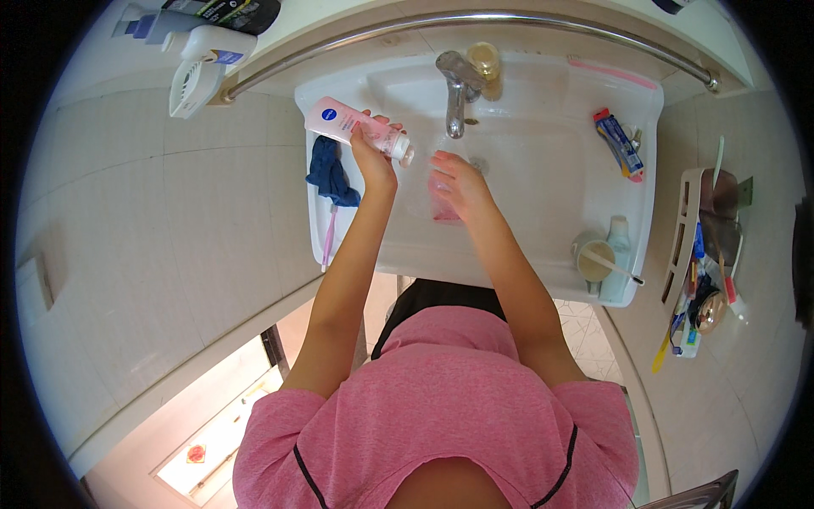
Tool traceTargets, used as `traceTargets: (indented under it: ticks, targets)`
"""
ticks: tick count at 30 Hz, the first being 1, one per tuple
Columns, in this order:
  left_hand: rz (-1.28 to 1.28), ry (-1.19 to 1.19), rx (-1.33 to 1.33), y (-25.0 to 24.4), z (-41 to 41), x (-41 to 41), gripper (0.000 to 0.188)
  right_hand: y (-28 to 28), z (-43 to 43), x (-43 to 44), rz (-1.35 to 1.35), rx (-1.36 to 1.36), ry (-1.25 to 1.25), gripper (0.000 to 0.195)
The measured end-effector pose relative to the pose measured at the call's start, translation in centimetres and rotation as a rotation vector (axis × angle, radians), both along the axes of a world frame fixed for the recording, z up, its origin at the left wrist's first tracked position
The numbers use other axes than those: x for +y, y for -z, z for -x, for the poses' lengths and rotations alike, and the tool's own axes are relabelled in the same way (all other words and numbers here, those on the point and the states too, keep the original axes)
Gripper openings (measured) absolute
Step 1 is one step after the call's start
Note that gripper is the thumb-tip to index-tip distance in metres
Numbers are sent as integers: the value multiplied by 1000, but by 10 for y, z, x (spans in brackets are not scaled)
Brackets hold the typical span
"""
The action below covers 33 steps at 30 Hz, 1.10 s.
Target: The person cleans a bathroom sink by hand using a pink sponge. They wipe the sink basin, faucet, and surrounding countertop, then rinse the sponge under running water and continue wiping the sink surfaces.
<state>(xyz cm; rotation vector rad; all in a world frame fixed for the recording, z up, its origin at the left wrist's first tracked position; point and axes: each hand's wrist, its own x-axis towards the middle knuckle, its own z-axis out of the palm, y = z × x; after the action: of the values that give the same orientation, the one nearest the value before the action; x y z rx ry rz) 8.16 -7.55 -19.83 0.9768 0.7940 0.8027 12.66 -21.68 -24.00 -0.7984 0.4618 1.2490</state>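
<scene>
A pink Nivea squeeze bottle [346, 121] lies in my left hand [375, 153], tilted with its white cap end [402, 150] toward the middle of the sink. The cap's lid looks flipped up. Over the basin, my right hand [463, 183] hangs with its fingers spread a little, just right of the cap and apart from it. Below those fingers shows a pink translucent patch [443, 200]; whether it is an object or a reflection is unclear. The white washbasin [540, 159] spans the space before me, with a metal faucet [455, 95] at its back.
On the left rim lie a dark blue cloth [331, 172] and a pink toothbrush [329, 238]. A toothpaste tube [618, 143], a cup [593, 254] with a toothbrush, and a clear bottle [617, 245] stand right. A metal rail [470, 19] crosses behind; a wall rack [683, 235] holds several items.
</scene>
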Motion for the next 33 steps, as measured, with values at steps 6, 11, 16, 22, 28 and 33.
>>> traceTargets:
  ticks: [6, 11, 16, 22, 28, 33]
  targets:
    - [169, -91, -56, -9, -3, -3, 35, 14, 7, 6, 85, -241, -135, 34]
    - [105, -33, -86, -9, 4, -4, 34, -10, 7, 6, -168, -121, -39, 33]
    - [-140, 78, 23, -11, 4, -11, 34, -11, 11, 2, -201, 43, 66, 35]
    - [-328, 171, 132, -12, 8, -31, 33, -28, 15, 5, -131, 108, 166, 30]
    - [-330, 161, 41, -13, 14, -42, 33, -44, 28, 12, 32, -102, 122, 23]
    - [-348, 157, 120, -15, 19, -42, 35, -52, 31, 9, -9, -117, 140, 21]
